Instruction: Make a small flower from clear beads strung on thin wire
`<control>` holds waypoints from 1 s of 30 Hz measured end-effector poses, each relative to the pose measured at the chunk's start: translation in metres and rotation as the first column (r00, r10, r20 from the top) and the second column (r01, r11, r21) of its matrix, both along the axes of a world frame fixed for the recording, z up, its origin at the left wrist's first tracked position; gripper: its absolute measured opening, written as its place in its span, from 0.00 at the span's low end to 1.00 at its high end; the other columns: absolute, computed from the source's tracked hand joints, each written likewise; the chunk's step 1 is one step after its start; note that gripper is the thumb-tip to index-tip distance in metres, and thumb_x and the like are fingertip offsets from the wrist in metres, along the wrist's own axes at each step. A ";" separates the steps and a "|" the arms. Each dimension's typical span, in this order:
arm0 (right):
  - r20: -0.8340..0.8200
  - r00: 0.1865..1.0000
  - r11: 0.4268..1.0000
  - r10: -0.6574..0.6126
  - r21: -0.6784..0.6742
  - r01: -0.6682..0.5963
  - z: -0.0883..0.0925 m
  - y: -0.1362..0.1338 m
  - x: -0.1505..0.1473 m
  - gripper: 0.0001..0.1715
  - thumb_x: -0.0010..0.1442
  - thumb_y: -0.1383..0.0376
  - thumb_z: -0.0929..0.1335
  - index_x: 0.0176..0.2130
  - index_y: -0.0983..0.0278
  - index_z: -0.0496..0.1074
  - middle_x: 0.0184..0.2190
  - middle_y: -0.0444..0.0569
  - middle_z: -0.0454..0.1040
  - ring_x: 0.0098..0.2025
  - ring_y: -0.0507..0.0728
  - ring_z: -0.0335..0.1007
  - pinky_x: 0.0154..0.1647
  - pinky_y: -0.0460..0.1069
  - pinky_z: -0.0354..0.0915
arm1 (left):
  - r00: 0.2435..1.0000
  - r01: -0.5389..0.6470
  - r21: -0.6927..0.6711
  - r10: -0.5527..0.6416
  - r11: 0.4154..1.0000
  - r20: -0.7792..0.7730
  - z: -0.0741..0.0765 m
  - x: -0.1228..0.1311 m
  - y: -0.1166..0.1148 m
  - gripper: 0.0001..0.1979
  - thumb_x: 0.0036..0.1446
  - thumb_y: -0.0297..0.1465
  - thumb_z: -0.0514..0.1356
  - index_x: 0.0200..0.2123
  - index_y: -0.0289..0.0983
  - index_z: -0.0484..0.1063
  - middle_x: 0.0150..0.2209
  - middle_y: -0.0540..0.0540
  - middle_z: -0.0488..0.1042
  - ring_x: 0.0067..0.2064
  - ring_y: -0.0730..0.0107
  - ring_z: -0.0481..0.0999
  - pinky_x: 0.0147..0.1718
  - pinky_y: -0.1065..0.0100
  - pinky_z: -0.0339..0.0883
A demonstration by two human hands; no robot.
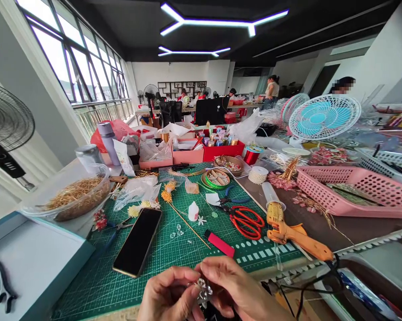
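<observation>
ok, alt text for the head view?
The left hand and right hand pinch a small clear ornament above a green cutting mat. A smartphone and red-handled scissors lie on the mat, with an orange glue gun beside it.

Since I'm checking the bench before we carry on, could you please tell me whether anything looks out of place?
A smartphone lies screen-up in the middle of the green cutting mat, beside loose clear pieces. It looks odd among the craft materials, taking up working space.
</observation>
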State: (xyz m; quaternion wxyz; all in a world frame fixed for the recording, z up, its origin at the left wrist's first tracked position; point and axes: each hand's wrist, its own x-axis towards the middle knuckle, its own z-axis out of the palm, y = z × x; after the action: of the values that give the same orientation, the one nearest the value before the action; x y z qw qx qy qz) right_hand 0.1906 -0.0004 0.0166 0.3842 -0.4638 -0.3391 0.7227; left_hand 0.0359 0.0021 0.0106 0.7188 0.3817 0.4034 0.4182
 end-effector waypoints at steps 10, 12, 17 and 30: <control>-0.117 0.986 0.992 -0.120 0.011 0.122 0.002 0.020 -0.009 0.22 0.43 0.54 0.75 0.25 0.64 0.63 0.18 0.37 0.68 0.14 0.43 0.53 0.12 0.40 0.40 | 0.992 0.125 -0.020 -0.125 0.992 0.021 0.001 -0.003 -0.001 0.17 0.40 0.37 0.71 0.32 0.33 0.76 0.23 0.47 0.81 0.18 0.75 0.76 0.17 0.77 0.70; -0.165 0.973 0.987 -0.160 -0.016 0.159 0.000 0.024 -0.011 0.23 0.42 0.53 0.75 0.26 0.63 0.61 0.21 0.39 0.71 0.13 0.42 0.52 0.11 0.40 0.38 | 0.987 0.162 -0.036 -0.161 0.986 0.032 0.001 -0.003 -0.002 0.14 0.39 0.37 0.71 0.28 0.34 0.78 0.21 0.48 0.80 0.18 0.74 0.77 0.17 0.77 0.70; -0.286 0.945 0.984 -0.159 -0.122 0.129 -0.006 0.029 -0.019 0.26 0.37 0.56 0.76 0.25 0.62 0.59 0.15 0.34 0.64 0.11 0.40 0.43 0.11 0.40 0.35 | 0.981 0.178 -0.027 -0.176 0.984 0.077 -0.001 -0.002 -0.002 0.11 0.39 0.35 0.72 0.25 0.34 0.77 0.18 0.50 0.78 0.18 0.74 0.77 0.17 0.77 0.70; -0.308 0.900 0.951 -0.309 -0.100 0.293 -0.017 0.028 -0.023 0.30 0.32 0.54 0.78 0.24 0.62 0.58 0.12 0.31 0.60 0.11 0.40 0.39 0.09 0.39 0.37 | 0.997 0.048 -0.040 -0.046 0.998 0.057 -0.004 0.003 -0.008 0.14 0.36 0.36 0.73 0.20 0.33 0.75 0.17 0.52 0.75 0.13 0.84 0.69 0.13 0.83 0.61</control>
State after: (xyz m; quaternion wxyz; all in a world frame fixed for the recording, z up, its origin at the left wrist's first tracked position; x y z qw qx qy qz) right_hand 0.1676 0.0280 -0.0002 0.5290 -0.3969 -0.1777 0.7287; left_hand 0.0386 -0.0063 0.0065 0.7471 0.3642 0.3828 0.4033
